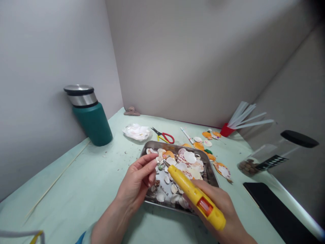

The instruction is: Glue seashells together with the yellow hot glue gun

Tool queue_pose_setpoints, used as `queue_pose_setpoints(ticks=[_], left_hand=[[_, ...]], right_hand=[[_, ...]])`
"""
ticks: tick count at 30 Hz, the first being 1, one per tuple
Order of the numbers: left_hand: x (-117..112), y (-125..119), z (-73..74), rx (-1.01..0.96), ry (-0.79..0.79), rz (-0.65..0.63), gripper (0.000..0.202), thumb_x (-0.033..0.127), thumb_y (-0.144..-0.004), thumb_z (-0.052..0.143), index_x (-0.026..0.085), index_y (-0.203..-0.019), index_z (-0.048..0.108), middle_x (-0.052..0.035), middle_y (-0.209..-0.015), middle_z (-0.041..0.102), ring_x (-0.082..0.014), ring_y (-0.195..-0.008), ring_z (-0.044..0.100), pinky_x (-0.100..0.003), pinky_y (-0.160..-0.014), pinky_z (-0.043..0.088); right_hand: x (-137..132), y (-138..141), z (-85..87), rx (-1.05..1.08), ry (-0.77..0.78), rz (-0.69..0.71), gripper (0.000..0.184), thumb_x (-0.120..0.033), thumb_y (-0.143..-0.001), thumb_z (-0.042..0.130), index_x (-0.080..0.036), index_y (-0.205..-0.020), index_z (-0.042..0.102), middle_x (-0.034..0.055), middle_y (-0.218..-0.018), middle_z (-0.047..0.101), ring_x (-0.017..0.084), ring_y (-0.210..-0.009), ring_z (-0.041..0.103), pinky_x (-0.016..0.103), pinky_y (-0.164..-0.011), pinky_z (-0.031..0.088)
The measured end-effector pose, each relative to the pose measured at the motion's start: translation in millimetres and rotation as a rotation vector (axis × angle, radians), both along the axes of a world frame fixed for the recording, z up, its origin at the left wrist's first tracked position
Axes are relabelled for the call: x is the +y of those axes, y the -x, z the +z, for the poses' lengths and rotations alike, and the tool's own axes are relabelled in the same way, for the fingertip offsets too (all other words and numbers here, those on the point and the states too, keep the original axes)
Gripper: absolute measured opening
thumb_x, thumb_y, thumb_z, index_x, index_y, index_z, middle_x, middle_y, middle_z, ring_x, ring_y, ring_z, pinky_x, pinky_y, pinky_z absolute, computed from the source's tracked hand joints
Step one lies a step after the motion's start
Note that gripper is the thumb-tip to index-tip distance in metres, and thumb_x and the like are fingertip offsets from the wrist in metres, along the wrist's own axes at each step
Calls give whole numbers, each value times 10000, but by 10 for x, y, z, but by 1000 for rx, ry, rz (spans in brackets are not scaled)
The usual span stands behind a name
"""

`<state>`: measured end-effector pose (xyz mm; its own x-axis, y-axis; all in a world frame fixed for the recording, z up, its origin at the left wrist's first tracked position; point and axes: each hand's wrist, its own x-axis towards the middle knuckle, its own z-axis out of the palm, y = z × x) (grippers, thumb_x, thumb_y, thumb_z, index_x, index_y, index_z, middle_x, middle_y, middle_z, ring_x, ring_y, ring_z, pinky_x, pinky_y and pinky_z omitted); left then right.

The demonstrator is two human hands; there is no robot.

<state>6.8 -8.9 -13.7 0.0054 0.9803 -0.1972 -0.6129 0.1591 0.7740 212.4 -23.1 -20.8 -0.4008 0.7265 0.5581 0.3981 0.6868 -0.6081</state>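
My right hand (215,200) is wrapped round a yellow hot glue gun (189,188), whose metal nozzle points up and left. Just left of that nozzle, my left hand (138,179) has its thumb and forefinger pinched together. Whatever they hold is too small to make out against the whitish shells behind. Beneath both hands is a metal tray (166,205) full of seashells, among them a white shell (190,157), an orange shell (168,155) and several speckled ones. A small green piece (160,167) lies near the fingertips.
Behind the tray are red-handled scissors (168,137), a white plastic bag (137,132) and a pen (187,135). Shell pieces (223,170) lie to its right. A green bottle (93,123) stands left; a red cup (226,130) with glue sticks, a jar (266,157) and a black phone-like slab (276,210) are right.
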Motion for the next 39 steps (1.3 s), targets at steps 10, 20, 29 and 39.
queue_pose_setpoints(ticks=[10, 20, 29, 39], left_hand=[[-16, 3, -2, -6, -7, -51, 207, 284, -772, 683, 143, -922, 668, 58, -411, 488, -27, -364, 371, -129, -398, 285], [-1, -9, -13, -9, 21, -55, 193, 267, -762, 696, 148, -887, 609, 40, -498, 557, -37, -389, 455, -124, -413, 348], [-5, 10, -17, -37, 11, -43, 200, 206, -739, 716, 139, -913, 646, 17, -551, 597, -47, -436, 519, -129, -452, 437], [5, -6, 14, -47, 15, -41, 268, 117, -653, 767, 90, -912, 698, -21, -660, 642, -62, -555, 572, -150, -551, 513]], right_hand=[[-8, -22, -4, -4, -3, 40, 133, -182, -806, 593, -214, -934, 612, 12, -746, 707, 168, -618, 665, 215, -525, 504], [-3, -27, 1, -18, 14, 33, 122, -192, -811, 602, -206, -932, 610, 25, -768, 709, 171, -618, 659, 228, -524, 495], [-15, -14, -9, -1, 18, 22, 111, -177, -806, 603, -206, -913, 606, -21, -674, 634, 124, -537, 577, 214, -509, 460], [-6, 9, 15, 0, -12, 20, 80, -187, -821, 588, -210, -896, 603, -12, -683, 668, 132, -549, 612, 198, -506, 474]])
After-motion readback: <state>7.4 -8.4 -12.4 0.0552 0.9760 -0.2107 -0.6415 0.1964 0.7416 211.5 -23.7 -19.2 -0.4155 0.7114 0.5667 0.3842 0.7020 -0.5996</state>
